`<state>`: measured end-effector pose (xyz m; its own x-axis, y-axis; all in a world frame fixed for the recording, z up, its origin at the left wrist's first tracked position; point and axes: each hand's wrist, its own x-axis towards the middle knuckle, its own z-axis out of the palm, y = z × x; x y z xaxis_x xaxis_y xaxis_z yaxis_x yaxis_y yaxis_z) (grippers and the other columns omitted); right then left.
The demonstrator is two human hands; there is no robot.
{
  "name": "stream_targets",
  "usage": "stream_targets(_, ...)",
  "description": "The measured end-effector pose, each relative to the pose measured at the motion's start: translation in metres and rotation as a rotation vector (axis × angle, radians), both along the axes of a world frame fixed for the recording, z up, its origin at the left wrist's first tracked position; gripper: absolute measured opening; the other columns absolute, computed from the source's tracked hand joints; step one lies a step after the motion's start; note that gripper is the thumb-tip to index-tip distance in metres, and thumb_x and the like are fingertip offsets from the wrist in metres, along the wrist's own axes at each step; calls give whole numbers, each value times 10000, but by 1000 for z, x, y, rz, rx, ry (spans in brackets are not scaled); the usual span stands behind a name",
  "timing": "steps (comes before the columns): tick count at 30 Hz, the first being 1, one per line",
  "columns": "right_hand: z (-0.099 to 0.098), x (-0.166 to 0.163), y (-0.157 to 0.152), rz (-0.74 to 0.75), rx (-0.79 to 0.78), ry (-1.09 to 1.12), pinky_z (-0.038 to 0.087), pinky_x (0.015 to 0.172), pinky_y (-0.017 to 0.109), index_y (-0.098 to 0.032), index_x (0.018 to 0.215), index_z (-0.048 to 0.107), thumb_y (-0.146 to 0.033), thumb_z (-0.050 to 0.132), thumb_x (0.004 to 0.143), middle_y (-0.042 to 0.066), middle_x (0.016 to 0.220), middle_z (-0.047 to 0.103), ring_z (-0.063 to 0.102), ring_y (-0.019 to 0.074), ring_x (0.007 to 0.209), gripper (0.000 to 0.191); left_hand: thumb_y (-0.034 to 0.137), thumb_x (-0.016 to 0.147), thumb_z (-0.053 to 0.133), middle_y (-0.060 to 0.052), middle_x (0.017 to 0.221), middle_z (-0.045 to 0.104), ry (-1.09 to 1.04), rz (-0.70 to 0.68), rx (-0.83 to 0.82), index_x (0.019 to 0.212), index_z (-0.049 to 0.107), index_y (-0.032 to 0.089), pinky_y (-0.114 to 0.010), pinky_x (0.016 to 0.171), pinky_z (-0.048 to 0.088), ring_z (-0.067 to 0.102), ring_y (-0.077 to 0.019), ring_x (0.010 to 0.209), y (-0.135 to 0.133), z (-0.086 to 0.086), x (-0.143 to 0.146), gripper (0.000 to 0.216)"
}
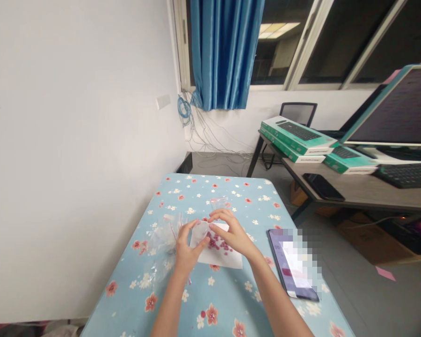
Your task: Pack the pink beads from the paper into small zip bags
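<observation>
wall [73, 140] is filling the left side, plain white, w/ a socket plate [163, 101] near its far end. table [182, 201] w/ a blue flowered cloth is sitting just beside the wall. on the table's left part clear bags [161, 238] are lying in a crumpled heap, some w/ a red zip strip; can't tell how many.

left hand [186, 248] is resting just right of the bags, fingers bent, thumb and forefinger pinching the left edge of a white paper [221, 257]. paper is lying flat on the table, mid-way across, w/ small red beads [217, 242] piled on it. right hand [231, 229] is curling over the paper's far edge, fingertips pressing down beside the beads, touching paper; can't tell if it's gripping any bead. both forearms are coming in from the bottom edge.

one more small clear bag [219, 202] is lying just behind the hands. phone [293, 264] is lying flat near the table's right edge, screen lit, partly blurred, well apart from the paper.

behind, blue curtain [224, 51] is hanging at a dark window, blue cables [184, 110] bunching below it. further right a grey desk [354, 192] is carrying teal boxes [298, 138], a 2nd phone [323, 187], a keyboard [407, 174] and a monitor [400, 107]. chair [298, 112] is standing behind the desk.
</observation>
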<state>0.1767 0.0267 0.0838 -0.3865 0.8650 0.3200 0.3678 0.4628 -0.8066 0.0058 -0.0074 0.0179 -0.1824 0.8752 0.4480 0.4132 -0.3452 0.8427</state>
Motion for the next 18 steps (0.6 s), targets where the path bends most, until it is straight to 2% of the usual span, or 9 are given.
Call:
stream_targets(4,-7,-1,3,-2,-41,14,376,940,367,-222,900,642,-312,556,880,33,985,623,545,192,988,126,570,763,589,-149,1092,671,-411,-180,-189,1130,600,162,-364,806,535,645,-249,994,3,1,1,549)
stream_targets(8,-9,-5,3,-45,3,-56,381,919,360,-232,967,661,-315,590,863,37,992,619,532,198,986,151,559,806,539,-159,1114,667,-670,-278,-320,1141,620,157,-358,724,556,676,-235,891,2,3,5,530)
stream_targets(10,-10,-7,2,-58,32,-88,385,907,364,-232,990,659,-311,598,859,41,989,618,527,202,977,165,534,827,522,-149,1108,673,-765,-353,-357,1182,608,164,-376,757,551,674,-235,897,1,4,7,520)
stream_targets(15,-12,-5,3,-25,91,-106,384,904,374,-222,970,648,-278,618,844,46,1000,612,514,209,979,141,514,808,563,-103,1254,607,-967,-413,-447,1169,627,193,-386,955,462,562,-257,1155,-1,5,11,487)
stream_targets(18,-11,-2,4,-9,92,-78,380,909,370,-225,922,638,-238,619,837,37,1001,610,510,206,986,88,544,797,563,-128,1169,655,-1009,-445,-490,1136,644,160,-390,940,468,596,-264,1105,0,4,12,519)
